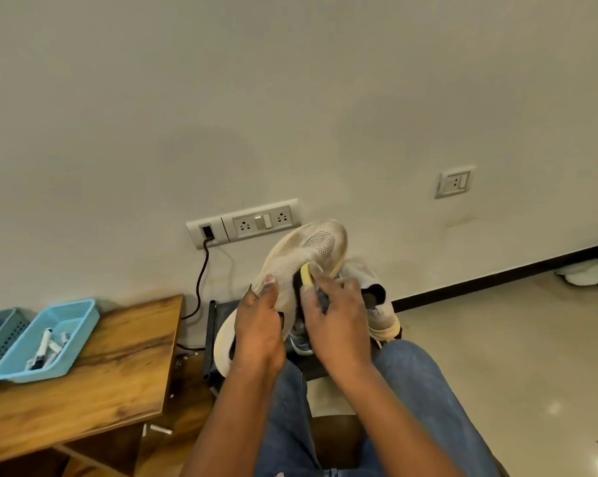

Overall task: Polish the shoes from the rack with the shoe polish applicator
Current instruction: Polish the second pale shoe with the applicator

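Observation:
A cream knit sneaker (307, 249) is held up in front of me, toe pointing away and up toward the wall. My left hand (258, 325) grips its side near the heel, thumb on the upper. My right hand (335, 318) is closed around the shoe polish applicator (306, 275), whose yellow sponge tip presses on the shoe's upper. A second cream sneaker (376, 304) rests on the black shoe rack (211, 339) behind my right hand. A blue shoe (301, 344) shows partly below my hands.
A wooden table (118, 356) stands at the left with a light blue basket (49, 339) holding small tubes. A socket strip (245, 223) with a black cable is on the wall. My jeans-clad legs (428, 407) fill the lower middle. Tiled floor lies to the right.

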